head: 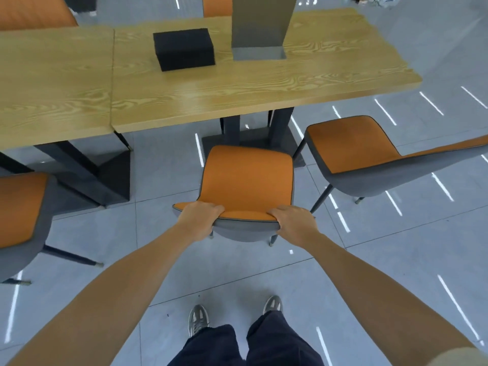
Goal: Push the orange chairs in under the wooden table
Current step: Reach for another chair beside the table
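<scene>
An orange chair (247, 178) with a grey shell stands in front of me, its seat facing the wooden table (237, 85). The seat's front edge sits just short of the table's near edge, beside the dark pedestal base. My left hand (198, 216) grips the left end of the backrest's top rim. My right hand (291, 220) grips the right end of the same rim. A second orange chair (351, 143) stands to the right, pulled out and angled. A third orange chair (21, 207) stands at the left edge, also out from the table.
A black box (184, 50) and a grey upright column (260, 27) stand on the table. A second wooden table (52, 83) adjoins on the left. More orange chairs show beyond the tables. My feet stand on grey floor tiles (396, 260) behind the chair.
</scene>
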Available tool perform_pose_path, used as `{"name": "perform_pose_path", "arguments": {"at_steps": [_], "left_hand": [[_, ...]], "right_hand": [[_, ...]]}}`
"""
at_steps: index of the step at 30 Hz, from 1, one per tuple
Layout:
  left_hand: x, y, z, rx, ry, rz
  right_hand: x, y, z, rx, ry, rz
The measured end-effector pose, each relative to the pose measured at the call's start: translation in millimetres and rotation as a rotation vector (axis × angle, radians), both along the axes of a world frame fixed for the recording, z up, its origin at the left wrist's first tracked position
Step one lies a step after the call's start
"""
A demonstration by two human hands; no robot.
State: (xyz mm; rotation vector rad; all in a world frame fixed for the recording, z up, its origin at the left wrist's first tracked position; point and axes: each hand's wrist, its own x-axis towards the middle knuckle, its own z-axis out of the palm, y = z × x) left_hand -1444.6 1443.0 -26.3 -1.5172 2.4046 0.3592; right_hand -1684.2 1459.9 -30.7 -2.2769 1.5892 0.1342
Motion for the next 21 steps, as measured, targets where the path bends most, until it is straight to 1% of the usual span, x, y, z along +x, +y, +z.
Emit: {"name": "perform_pose_path", "arguments": {"at_steps": [9,13,17,21], "left_hand": [[128,45,4,0.007,0.006,0.115],[175,64,4,0.012,0.013,0.167],[211,79,6,0.009,0.036,0.221],[229,87,7,-0.001,0.033,0.236]], "right_hand": [[124,7,-4,-0.031,0.016,0.162],[172,12,-4,-0.006,-0.005,0.215],[208,18,-2,0.006,0.004,0.258],[231,20,1,0.040,0.021,0.269]]}}
